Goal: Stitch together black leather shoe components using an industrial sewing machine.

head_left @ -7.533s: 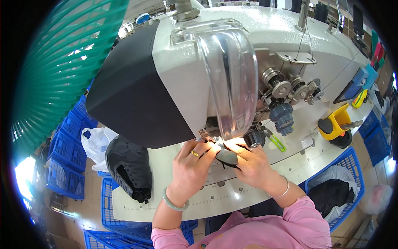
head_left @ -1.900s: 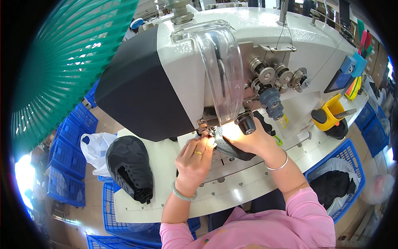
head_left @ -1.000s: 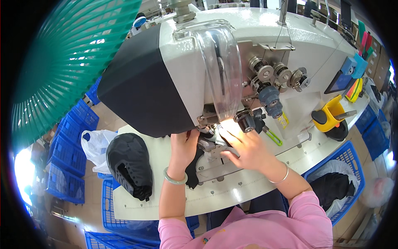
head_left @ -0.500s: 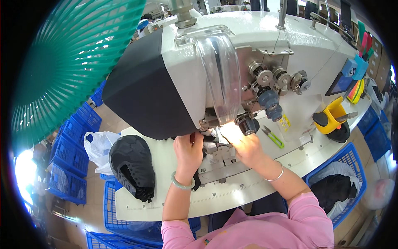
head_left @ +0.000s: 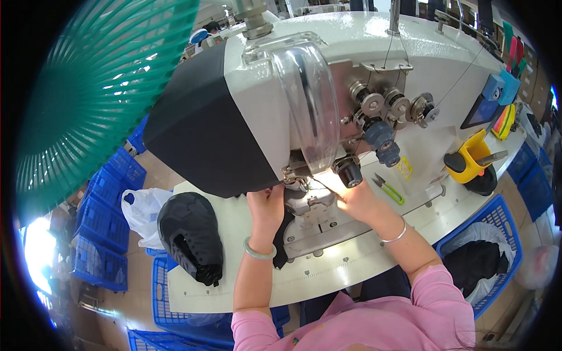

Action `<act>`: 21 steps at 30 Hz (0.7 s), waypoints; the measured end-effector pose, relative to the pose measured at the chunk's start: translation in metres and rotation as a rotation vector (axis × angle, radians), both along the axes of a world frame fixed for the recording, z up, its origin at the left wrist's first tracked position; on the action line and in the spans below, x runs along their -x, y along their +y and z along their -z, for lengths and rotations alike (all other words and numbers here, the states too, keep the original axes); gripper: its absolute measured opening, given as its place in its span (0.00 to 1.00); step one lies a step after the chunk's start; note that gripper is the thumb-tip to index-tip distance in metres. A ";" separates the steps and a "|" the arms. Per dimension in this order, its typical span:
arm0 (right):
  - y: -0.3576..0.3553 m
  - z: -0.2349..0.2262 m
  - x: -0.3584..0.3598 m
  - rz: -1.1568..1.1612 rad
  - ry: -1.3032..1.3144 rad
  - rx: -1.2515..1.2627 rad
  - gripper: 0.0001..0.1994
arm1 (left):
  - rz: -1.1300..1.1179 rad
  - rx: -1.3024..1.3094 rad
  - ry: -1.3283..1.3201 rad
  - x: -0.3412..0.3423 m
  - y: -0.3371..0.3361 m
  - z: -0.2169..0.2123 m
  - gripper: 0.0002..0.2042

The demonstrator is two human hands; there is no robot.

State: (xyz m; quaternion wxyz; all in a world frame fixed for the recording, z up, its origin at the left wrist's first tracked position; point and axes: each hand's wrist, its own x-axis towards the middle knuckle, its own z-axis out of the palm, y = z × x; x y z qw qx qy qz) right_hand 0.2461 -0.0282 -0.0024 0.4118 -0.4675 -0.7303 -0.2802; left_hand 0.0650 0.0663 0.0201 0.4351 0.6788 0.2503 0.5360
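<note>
While the head view looked down on a sewing machine [head_left: 252,99], the left hand [head_left: 266,207] stood left of the needle area, its fingers curled inward. Black fabric [head_left: 283,240] lay just right of the left wrist on the pale worktable [head_left: 234,234]; the fingertips were partly hidden, so whether they pinched it could not be told. The right hand [head_left: 355,200] reached in from the right, fingers pointing under the machine; glare and machine parts hid their tips, so their spread and hold could not be told either. Farther left sat a black shoe upper [head_left: 190,237] near a white plastic bag [head_left: 139,213]. Green-handled snips [head_left: 391,191] lay right of the right hand.
</note>
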 end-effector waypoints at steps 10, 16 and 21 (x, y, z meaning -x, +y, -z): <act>0.023 -0.004 -0.001 0.422 0.109 -0.080 0.09 | 0.052 0.130 -0.491 0.003 0.087 0.024 0.12; -0.034 -0.041 0.027 0.238 -0.020 0.446 0.13 | -0.725 -0.478 0.016 0.085 0.031 -0.078 0.07; -0.036 -0.071 0.083 -0.371 0.455 0.228 0.18 | -0.552 -0.627 0.667 0.084 -0.074 -0.095 0.13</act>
